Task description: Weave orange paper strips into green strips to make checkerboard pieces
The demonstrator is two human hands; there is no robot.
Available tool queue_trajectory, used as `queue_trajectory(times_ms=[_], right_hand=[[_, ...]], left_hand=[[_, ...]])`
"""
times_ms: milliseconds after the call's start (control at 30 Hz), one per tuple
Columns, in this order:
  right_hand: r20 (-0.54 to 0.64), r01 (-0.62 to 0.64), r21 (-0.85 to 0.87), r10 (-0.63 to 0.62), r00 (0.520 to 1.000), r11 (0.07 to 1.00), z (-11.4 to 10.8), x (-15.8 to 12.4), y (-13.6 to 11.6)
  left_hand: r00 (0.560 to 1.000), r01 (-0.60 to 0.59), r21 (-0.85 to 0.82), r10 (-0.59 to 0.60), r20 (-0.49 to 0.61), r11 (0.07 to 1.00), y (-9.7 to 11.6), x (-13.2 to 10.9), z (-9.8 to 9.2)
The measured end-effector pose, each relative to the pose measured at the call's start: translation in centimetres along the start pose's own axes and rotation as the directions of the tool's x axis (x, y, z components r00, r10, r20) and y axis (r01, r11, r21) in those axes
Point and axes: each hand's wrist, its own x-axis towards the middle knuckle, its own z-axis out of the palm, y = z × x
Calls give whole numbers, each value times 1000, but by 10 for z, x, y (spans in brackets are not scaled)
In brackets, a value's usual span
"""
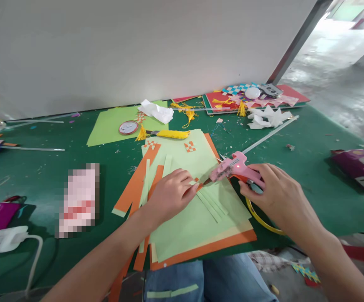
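Observation:
My right hand (277,191) is wrapped round the handle of a pink hot glue gun (228,167), which has a long clear glue stick (272,133) sticking out of its back. The gun's nozzle points left, at the small piece by my left fingertips. My left hand (175,191) pinches a small woven piece of orange and pale green paper strips (197,183). Loose green strips (211,205) trail from it across the pale green sheets (184,235). Two small woven checkered squares, one of them a checkered paper square (189,146), lie farther up the sheets.
A yellow utility knife (172,134) and a round tin (128,127) lie behind the sheets. Orange strips (138,184) sit at left. Purple power sockets (359,167) stand at both sides. Crumpled white paper (268,117) and red folders (288,94) are at the back right.

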Motion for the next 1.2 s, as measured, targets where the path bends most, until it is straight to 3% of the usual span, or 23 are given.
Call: queue_trajectory(times_ms=[733,1200], right_hand=[[55,142,-41,-139,989,989,-4,5,-8],[53,144,-24,-142,988,989,-6,5,-8]], left_hand=[[1000,4,8,-4,3,1000,0,0,-1],[1000,10,16,-10,2,1000,-1,-1,0]])
